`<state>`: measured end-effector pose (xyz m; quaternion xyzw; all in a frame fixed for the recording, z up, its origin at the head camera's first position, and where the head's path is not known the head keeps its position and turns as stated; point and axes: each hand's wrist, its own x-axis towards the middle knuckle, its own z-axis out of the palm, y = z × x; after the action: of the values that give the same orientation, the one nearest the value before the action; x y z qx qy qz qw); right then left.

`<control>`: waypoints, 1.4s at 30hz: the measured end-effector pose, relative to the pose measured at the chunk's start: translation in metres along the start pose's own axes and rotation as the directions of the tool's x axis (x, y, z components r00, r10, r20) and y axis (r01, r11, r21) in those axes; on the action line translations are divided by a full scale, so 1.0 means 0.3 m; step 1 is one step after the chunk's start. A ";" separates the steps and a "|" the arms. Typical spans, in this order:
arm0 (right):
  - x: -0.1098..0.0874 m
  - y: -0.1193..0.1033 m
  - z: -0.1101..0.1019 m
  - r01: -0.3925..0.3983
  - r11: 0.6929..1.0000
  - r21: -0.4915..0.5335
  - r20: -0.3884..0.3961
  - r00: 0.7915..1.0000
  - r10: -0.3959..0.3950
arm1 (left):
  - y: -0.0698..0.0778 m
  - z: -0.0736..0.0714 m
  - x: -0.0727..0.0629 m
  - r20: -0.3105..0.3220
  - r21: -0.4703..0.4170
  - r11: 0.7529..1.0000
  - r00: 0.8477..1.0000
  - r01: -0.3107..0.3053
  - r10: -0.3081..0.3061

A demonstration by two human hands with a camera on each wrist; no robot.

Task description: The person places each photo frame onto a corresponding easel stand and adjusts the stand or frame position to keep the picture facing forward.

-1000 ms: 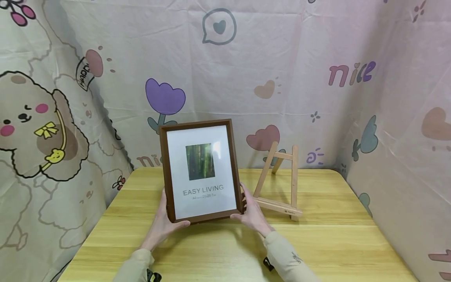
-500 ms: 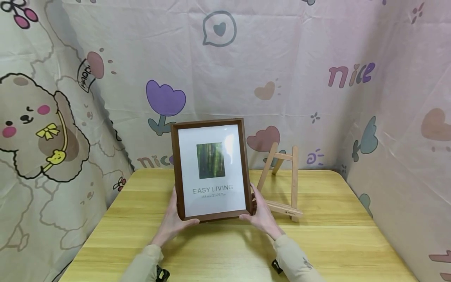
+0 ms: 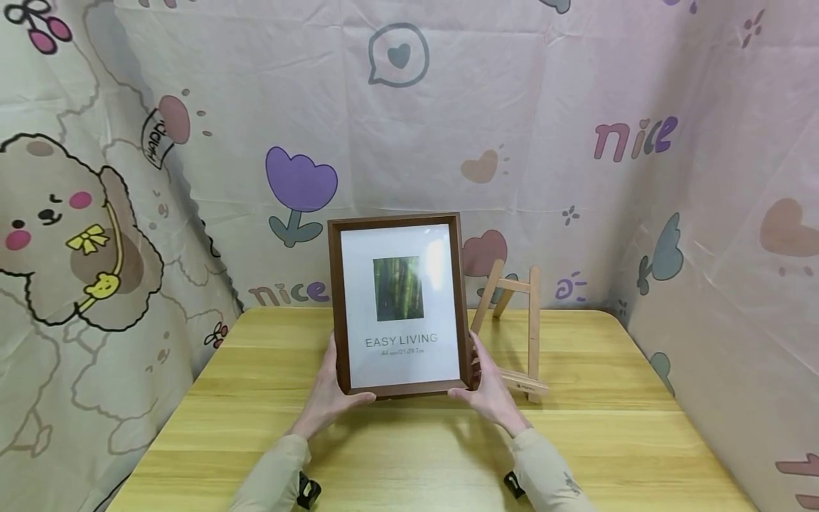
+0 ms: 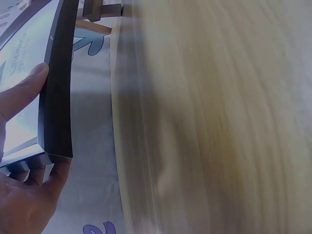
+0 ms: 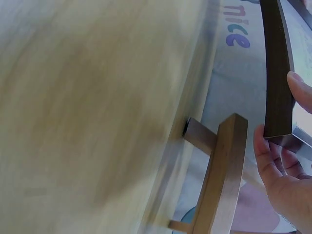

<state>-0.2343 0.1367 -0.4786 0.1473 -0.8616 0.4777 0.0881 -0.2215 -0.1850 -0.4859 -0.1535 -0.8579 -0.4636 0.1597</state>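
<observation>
Both hands hold a brown picture frame (image 3: pixel 402 370) upright above the table, tilted slightly to the left. Behind its glass is a white sheet with a bamboo print and the words "EASY LIVING". My left hand (image 3: pixel 334 391) grips the lower left corner, thumb on the front edge, fingers round the side and behind, as the left wrist view shows. At the lower right corner my right hand (image 3: pixel 488 387) grips it the same way. A small light wooden easel (image 3: pixel 534 320) stands on the table just right of the frame, its left leg partly hidden behind the frame and right hand.
The light wood table (image 3: pixel 608 441) reaches back to a patterned cloth backdrop (image 3: pixel 409 142) with cartoon prints. More of the cloth hangs at the left and right sides. Both sleeves have dark devices strapped at the wrists.
Both hands have carried the picture frame to the right, closer to the easel, so it now overlaps more of it. The frame's leftward tilt has lessened a little. The easel has stayed put.
</observation>
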 end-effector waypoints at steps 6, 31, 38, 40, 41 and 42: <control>-0.009 0.008 -0.030 -0.045 0.999 0.024 0.009 0.999 0.044 | 0.015 0.023 0.017 0.017 -0.029 1.000 1.000 -0.005 0.006; -0.047 0.087 -0.145 0.013 1.000 -0.016 -0.032 0.999 -0.013 | 0.057 0.124 0.090 0.074 -0.110 0.993 0.996 -0.038 0.047; -0.055 0.100 -0.168 0.003 0.998 -0.060 -0.053 0.999 -0.006 | 0.064 0.147 0.109 0.090 -0.122 0.991 0.994 -0.058 0.069; -0.059 0.104 -0.176 -0.006 0.998 -0.064 -0.058 0.998 0.003 | 0.067 0.153 0.114 0.097 -0.110 0.993 0.993 -0.052 0.063; -0.060 0.107 -0.179 -0.009 0.998 -0.059 -0.056 0.998 0.006 | 0.069 0.156 0.115 0.100 -0.105 0.993 0.993 -0.052 0.063; -0.062 0.109 -0.182 -0.011 0.998 -0.058 -0.058 0.998 0.008 | 0.071 0.159 0.117 0.102 -0.097 0.994 0.993 -0.047 0.056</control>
<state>-0.2273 0.2026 -0.4812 0.1268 -0.8730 0.4568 0.1149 -0.2509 -0.1295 -0.4802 -0.2070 -0.8381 -0.4904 0.1190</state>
